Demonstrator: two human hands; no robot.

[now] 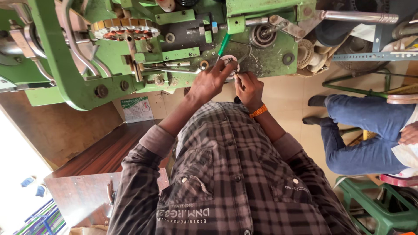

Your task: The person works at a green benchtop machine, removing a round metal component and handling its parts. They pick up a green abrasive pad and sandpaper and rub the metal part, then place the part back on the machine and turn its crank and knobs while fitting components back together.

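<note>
Both hands meeting at a small white disc (229, 61) on the green machine (78, 87): left hand (212, 80) pinching a thin metal tool (174, 70) lying leftward, right hand (247, 85) pinching the disc's edge, equally near.

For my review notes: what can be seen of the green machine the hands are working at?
The green machine spans the top of the view: a painted metal frame, chipped and grimy, with bolts, brackets, a bearing, steel rods and a ring of copper-coloured segments. Both hands meet at a small pale round part on its face, left hand beside right hand.
</note>
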